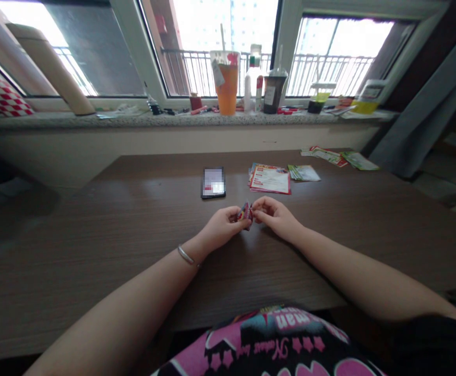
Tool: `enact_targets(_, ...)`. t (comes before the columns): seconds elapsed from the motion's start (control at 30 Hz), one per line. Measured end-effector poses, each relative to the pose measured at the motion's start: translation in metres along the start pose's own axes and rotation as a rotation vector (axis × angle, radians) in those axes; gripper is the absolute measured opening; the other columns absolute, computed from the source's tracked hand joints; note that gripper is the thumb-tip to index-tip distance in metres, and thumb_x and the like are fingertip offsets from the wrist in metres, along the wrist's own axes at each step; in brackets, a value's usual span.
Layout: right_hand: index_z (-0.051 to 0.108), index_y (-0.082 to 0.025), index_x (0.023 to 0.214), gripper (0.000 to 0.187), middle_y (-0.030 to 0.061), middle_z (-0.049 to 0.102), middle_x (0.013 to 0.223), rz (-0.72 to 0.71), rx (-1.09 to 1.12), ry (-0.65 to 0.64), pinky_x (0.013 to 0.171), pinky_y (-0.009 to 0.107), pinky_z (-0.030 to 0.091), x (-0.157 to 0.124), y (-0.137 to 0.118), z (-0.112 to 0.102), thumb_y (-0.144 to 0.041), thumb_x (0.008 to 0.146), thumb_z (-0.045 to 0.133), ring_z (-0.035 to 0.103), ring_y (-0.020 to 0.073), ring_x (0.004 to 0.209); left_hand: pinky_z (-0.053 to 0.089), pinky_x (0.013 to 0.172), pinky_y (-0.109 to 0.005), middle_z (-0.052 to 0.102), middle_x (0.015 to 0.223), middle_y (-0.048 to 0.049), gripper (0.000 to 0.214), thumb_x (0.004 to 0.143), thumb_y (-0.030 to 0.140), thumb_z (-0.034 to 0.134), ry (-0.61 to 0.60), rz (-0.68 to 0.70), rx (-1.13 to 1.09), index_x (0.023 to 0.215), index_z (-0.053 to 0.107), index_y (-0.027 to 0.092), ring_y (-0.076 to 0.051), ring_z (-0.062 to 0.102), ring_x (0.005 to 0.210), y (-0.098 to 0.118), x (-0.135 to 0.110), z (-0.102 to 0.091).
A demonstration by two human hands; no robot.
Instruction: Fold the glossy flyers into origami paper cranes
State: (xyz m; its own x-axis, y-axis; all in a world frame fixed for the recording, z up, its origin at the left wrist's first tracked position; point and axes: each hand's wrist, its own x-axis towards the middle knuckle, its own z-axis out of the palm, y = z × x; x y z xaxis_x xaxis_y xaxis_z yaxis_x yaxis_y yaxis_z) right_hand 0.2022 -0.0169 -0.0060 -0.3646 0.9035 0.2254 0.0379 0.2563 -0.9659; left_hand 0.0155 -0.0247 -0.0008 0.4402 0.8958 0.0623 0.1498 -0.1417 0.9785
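My left hand (227,224) is closed, its thumb and fingers pinching a small shiny red and purple packet (246,214) just above the table. Fingertips of my right hand (274,216) are pinched together at the packet's right edge. Whether it is a wrapper or a folded card cannot be made out. Beyond my hands lies a stack of printed cards (271,178), white with red borders. A phone (213,183) with a blurred screen lies flat to the left of the stack.
Green and white cards (303,173) lie right of the stack, with more cards (325,155) at the table's back right. On the windowsill (134,121) stand an orange drink cup (227,86), a dark lidded cup (274,91), bottles and small clutter. The brown table (134,224) spreads around my arms.
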Motion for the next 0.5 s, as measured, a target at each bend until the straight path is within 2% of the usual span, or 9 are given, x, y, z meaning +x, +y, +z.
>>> enact_targets(0.2,0.058,-0.021,0.092,0.027,0.0006,0.062,0.080,-0.049,0.045,0.006,0.067,0.028,0.049,-0.0037,-0.0003,0.0018,-0.041,0.076,0.068,0.058,0.0127,0.068,0.048,0.072,-0.029,0.068,0.072,-0.0023,0.021,0.072,0.033,0.071,-0.075,-0.032,-0.061,0.075,0.063,0.014,-0.015,0.062,0.070,0.0004,-0.0006,-0.0001)
enact_targets(0.5,0.055,-0.022,0.088,0.026,-0.0020,0.057,0.073,-0.062,0.067,-0.001,0.062,0.027,0.047,-0.0022,-0.0032,-0.0007,-0.039,0.075,0.069,0.054,0.0114,0.062,0.042,0.072,-0.025,0.066,0.074,0.0001,0.022,0.073,0.034,0.072,-0.110,-0.078,-0.139,0.076,0.064,0.014,-0.012,0.058,0.069,-0.0054,0.0015,-0.0025)
